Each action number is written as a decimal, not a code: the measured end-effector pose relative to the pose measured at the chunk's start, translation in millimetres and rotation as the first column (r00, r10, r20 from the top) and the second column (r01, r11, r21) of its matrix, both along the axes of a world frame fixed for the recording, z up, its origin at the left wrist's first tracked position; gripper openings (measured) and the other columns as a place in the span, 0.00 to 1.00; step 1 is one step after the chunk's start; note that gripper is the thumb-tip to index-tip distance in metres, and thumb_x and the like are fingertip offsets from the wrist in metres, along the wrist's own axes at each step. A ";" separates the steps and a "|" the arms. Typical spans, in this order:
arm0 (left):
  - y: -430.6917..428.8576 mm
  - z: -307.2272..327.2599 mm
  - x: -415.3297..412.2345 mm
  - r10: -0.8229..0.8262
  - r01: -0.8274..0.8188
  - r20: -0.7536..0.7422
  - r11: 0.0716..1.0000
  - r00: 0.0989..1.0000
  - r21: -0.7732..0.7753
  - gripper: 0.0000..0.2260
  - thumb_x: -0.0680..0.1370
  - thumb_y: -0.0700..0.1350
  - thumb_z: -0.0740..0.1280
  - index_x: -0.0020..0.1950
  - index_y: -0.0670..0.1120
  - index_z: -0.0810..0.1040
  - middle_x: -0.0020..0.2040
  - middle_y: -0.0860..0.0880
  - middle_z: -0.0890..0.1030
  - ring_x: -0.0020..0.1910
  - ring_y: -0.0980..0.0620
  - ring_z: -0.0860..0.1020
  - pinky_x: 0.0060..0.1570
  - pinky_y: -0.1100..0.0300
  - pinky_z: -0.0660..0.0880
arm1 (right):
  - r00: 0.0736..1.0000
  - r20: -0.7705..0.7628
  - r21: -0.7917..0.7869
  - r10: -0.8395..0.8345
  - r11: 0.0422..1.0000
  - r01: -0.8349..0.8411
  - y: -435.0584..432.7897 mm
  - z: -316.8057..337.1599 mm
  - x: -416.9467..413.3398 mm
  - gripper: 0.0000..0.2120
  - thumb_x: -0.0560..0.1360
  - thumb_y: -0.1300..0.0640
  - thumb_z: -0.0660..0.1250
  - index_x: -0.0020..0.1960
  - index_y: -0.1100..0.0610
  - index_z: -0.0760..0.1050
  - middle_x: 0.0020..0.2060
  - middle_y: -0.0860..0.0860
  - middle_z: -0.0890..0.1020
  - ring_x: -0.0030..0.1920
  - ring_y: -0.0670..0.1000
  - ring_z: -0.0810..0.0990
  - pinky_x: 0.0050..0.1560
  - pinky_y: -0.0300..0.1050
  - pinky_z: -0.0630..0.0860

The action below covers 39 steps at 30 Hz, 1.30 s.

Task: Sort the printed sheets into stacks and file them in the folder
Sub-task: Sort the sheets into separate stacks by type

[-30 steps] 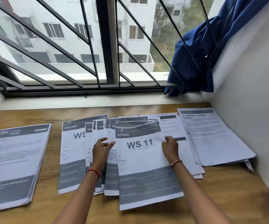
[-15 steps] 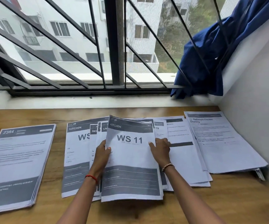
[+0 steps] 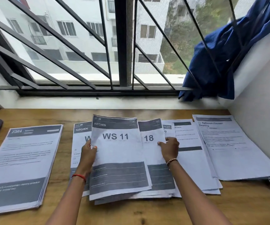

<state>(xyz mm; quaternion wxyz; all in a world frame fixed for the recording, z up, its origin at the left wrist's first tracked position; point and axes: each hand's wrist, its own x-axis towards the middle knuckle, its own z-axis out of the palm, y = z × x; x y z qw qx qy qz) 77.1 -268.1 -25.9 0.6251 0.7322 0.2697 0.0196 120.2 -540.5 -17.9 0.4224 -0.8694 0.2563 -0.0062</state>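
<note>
At six o'clock on the wooden bench (image 3: pixel 147 211), the left hand (image 3: pixel 88 153) pinches the grey-banded white WS 11 sheet (image 3: pixel 118 151); the right hand (image 3: pixel 170 150) clasps the fanned white sheets (image 3: pixel 152 153) beneath with curled fingers. A slack hold could spill them onto the three o'clock paper stack (image 3: pixel 194 168), mixing the sorts.

Wooden desk (image 3: pixel 131 213) under fingers (image 3: pixel 162 143), warm brown grain. Beyond fingers: white sill (image 3: pixel 98 102), then wide window (image 3: pixel 85 62) behind dark metal grille (image 3: pixel 125 46), slanted bars, thick centre post. Flat grey daylight. Outside: pale apartment block (image 3: pixel 85 17), trees (image 3: pixel 188 30). Right of fingers: white wall (image 3: pixel 261 111), blue cloth (image 3: pixel 220 62) bunched in corner.
</note>
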 end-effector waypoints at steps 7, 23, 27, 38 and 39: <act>1.5 2.8 -2.7 -0.014 0.013 0.027 1.000 1.000 0.025 0.20 0.76 0.28 0.53 0.64 0.42 0.72 0.50 0.43 0.76 0.41 0.49 0.73 0.40 0.60 0.70 | 0.993 0.118 -0.114 -0.027 0.993 0.041 -11.6 15.5 -0.9 0.09 0.73 0.61 0.68 0.41 0.68 0.80 0.41 0.63 0.83 0.44 0.63 0.81 0.39 0.42 0.70; 11.4 6.3 -8.1 -0.068 0.069 -0.013 0.994 0.998 0.091 0.17 0.79 0.31 0.53 0.67 0.37 0.69 0.57 0.41 0.76 0.50 0.46 0.74 0.47 0.58 0.69 | 0.565 0.117 0.503 -0.817 0.539 0.675 -93.0 52.5 25.5 0.16 0.78 0.65 0.52 0.64 0.72 0.66 0.64 0.65 0.70 0.60 0.57 0.74 0.49 0.38 0.65; 11.2 8.0 -6.0 -0.059 0.059 -0.018 0.998 0.998 0.012 0.17 0.79 0.33 0.53 0.67 0.38 0.70 0.59 0.41 0.77 0.51 0.43 0.76 0.50 0.54 0.73 | 0.911 0.162 0.292 -0.380 0.900 0.324 -56.6 32.5 14.5 0.11 0.76 0.69 0.59 0.35 0.66 0.70 0.30 0.55 0.73 0.39 0.54 0.72 0.35 0.41 0.64; 11.8 13.6 -7.1 -0.122 0.118 -0.007 0.969 0.992 -0.219 0.23 0.76 0.51 0.66 0.69 0.45 0.69 0.64 0.46 0.76 0.62 0.47 0.74 0.65 0.50 0.68 | 0.969 0.127 -0.117 0.211 0.973 -0.197 76.2 -4.0 -22.7 0.10 0.79 0.63 0.53 0.52 0.66 0.72 0.52 0.62 0.78 0.53 0.63 0.76 0.47 0.48 0.72; 10.3 13.2 -7.3 -0.147 0.146 0.007 0.976 0.989 -0.164 0.21 0.76 0.40 0.67 0.68 0.42 0.69 0.62 0.43 0.76 0.59 0.46 0.75 0.61 0.52 0.70 | 0.964 0.127 -0.118 0.235 0.968 -0.220 78.5 -4.6 -22.5 0.10 0.79 0.63 0.53 0.52 0.67 0.72 0.52 0.62 0.77 0.53 0.63 0.76 0.49 0.49 0.72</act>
